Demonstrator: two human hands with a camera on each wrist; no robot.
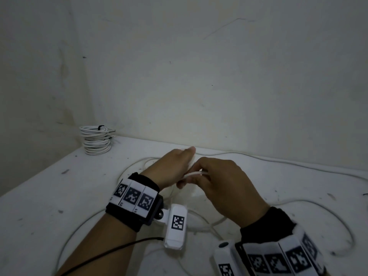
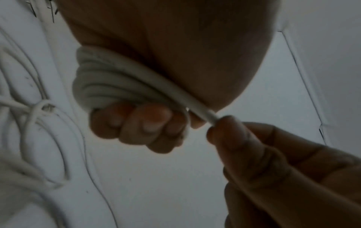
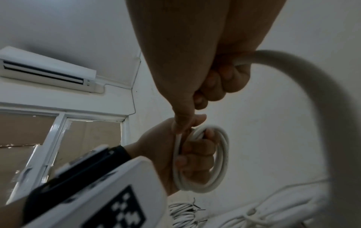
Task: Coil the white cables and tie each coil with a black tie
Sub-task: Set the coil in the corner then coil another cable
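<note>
White cable (image 3: 203,157) is being wound into loops around the left hand (image 1: 171,166), fingers curled through to hold the shape. Feed end is pinched by the right hand (image 1: 223,184), so it stays taut. Finished coils (image 1: 96,140) sit stacked at ten o'clock.

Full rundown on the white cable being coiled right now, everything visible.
The white cable is round, smooth and plastic-looking. Several loops are wound around the fingers of the left hand, which grips them above the table. One strand runs from the coil to the right hand, pinched at thumb and fingertips. The rest trails loose and tangled across the table. No black tie on it yet.
</note>
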